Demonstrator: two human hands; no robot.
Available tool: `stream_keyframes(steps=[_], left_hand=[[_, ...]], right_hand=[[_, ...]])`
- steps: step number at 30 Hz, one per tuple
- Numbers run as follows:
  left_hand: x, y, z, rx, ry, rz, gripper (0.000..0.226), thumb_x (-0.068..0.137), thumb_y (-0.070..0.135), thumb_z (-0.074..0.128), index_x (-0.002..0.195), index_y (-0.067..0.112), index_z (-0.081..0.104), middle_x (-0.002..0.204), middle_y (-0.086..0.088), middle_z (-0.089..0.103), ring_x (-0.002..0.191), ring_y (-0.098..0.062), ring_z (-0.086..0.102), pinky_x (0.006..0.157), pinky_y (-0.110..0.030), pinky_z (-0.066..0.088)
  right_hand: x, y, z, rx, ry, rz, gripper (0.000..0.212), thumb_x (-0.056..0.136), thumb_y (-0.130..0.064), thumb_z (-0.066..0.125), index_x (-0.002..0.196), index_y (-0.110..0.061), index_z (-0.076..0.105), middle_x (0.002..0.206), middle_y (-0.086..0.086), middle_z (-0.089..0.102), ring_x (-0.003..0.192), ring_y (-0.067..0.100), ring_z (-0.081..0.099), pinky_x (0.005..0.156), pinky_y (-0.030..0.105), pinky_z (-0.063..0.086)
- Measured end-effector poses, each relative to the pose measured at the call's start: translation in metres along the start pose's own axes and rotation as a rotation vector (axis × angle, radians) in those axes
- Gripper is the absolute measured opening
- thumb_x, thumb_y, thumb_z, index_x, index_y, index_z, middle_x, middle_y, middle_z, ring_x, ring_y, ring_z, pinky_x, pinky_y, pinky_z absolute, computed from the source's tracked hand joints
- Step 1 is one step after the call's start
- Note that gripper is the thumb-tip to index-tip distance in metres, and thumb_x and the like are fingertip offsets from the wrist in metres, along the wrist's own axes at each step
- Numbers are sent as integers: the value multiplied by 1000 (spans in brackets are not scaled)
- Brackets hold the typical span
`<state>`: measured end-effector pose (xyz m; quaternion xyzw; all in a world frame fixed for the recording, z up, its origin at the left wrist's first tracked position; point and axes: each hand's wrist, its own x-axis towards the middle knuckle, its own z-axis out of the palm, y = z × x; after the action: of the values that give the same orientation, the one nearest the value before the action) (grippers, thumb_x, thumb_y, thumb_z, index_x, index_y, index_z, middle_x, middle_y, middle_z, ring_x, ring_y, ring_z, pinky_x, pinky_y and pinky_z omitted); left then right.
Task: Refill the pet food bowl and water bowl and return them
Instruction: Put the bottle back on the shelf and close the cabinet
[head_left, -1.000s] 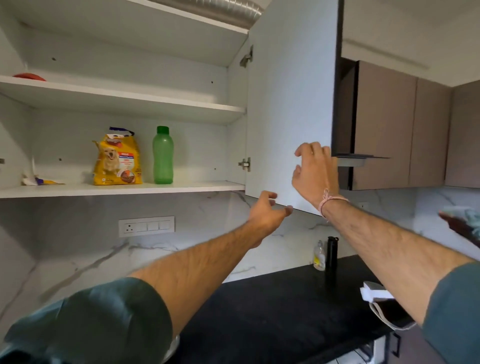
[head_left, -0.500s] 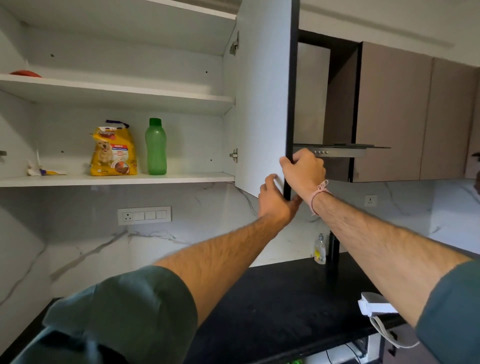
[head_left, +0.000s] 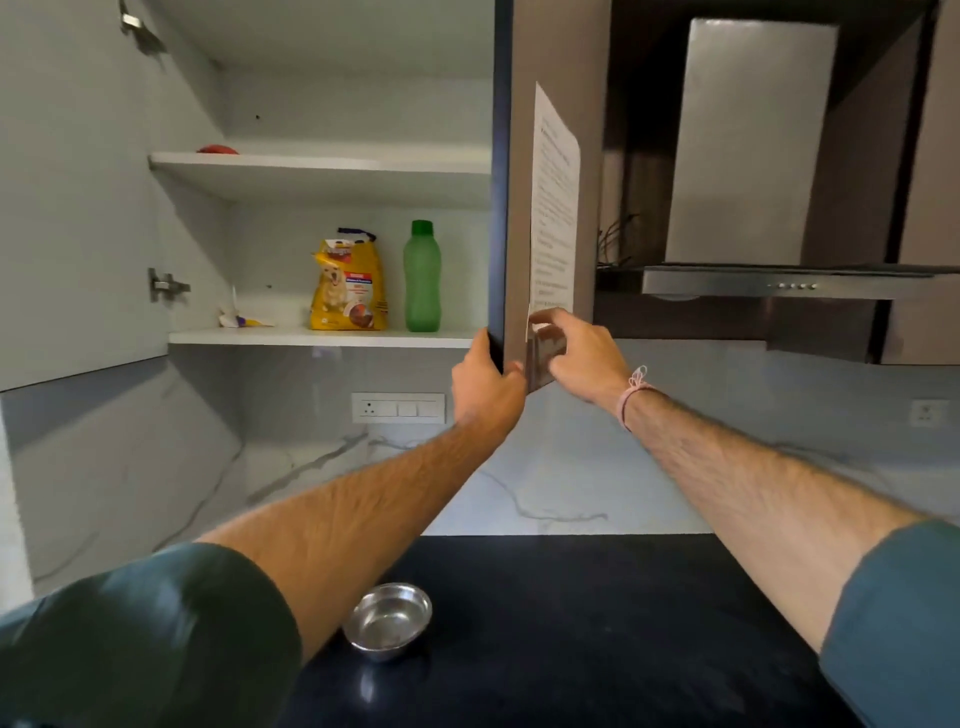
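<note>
Left hand grips the brown cabinet door at its lower edge; right hand clasps its outer face with curled fingers. Round steel bowl stands on black counter.

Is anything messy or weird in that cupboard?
A little. A crumpled wrapper lies loose on the lower shelf, left of the dog food bag, whose top is scrunched. The green bottle stands upright.

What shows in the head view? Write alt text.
The left hand and right hand grip an open brown cabinet door at its lower corner. Inside stand a yellow dog-food bag and green plastic bottle; a round steel bowl sits on the black countertop.
</note>
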<state>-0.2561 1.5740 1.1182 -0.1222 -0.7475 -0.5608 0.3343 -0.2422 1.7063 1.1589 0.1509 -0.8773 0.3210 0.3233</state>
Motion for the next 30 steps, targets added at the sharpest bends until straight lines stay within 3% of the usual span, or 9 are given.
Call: stream_keyframes(steps=[2, 3, 7, 9, 12, 18, 22, 27, 30], left_hand=[[17, -15, -17, 1, 23, -37, 20, 94, 14, 64, 96, 29, 51, 86, 20, 58, 79, -2, 61, 56, -3, 44], [27, -22, -25, 3, 28, -61, 20, 95, 13, 64, 101, 27, 51, 92, 16, 60, 85, -9, 64, 64, -6, 47], [68, -56, -56, 57, 33, -143, 46, 97, 14, 68, 139, 20, 50, 135, -3, 62, 125, -26, 60, 100, -39, 52], [88, -72, -69, 63, 25, -164, 56, 96, 15, 69, 147, 18, 46, 144, -5, 58, 132, -28, 56, 106, -47, 49], [118, -94, -82, 92, 12, -157, 58, 94, 13, 71, 147, 14, 46, 144, -8, 59, 131, -29, 56, 108, -48, 50], [176, -135, -92, 165, 53, -70, 59, 85, 4, 78, 136, 12, 50, 132, -8, 62, 120, -25, 60, 98, -38, 55], [217, -167, -91, 247, 52, -61, 60, 81, 12, 81, 134, 14, 52, 130, -9, 62, 120, -28, 58, 101, -44, 55], [264, -199, -85, 596, 76, 14, 54, 81, 31, 79, 128, 17, 56, 129, -6, 59, 126, -27, 43, 107, -46, 34], [283, -216, -79, 695, 70, 56, 53, 84, 38, 76, 128, 17, 56, 133, -5, 57, 128, -28, 41, 105, -48, 32]], right_hand=[[14, -2, 21, -85, -60, -34, 67, 84, 9, 62, 145, -14, 50, 154, 11, 48, 143, 33, 44, 109, 33, 44], [22, -1, 31, -119, -82, -41, 73, 82, 8, 64, 149, -14, 45, 155, 12, 44, 144, 33, 41, 111, 32, 40], [59, 8, 75, -208, -122, -63, 88, 82, 0, 72, 158, -20, 33, 164, 13, 20, 149, 38, 28, 116, 28, 29], [77, 14, 99, -325, -127, -86, 88, 86, -12, 73, 159, -29, 28, 167, 12, 9, 148, 43, 25, 119, 43, 36], [103, 19, 130, -386, -105, -94, 84, 87, -18, 73, 156, -35, 29, 168, 13, 7, 145, 47, 27, 110, 54, 46], [139, 28, 179, -423, -16, -131, 80, 88, -7, 66, 154, -35, 30, 163, 15, 13, 136, 45, 37, 102, 52, 51], [161, 31, 203, -519, 40, -112, 78, 90, -6, 61, 155, -36, 29, 162, 17, 14, 132, 44, 37, 93, 52, 55], [187, 39, 230, -616, 45, -66, 85, 89, -5, 59, 158, -37, 22, 162, 17, 14, 129, 43, 35, 86, 47, 56], [199, 41, 241, -664, 38, -33, 87, 89, -7, 60, 159, -38, 19, 163, 17, 14, 129, 42, 35, 80, 45, 57]])
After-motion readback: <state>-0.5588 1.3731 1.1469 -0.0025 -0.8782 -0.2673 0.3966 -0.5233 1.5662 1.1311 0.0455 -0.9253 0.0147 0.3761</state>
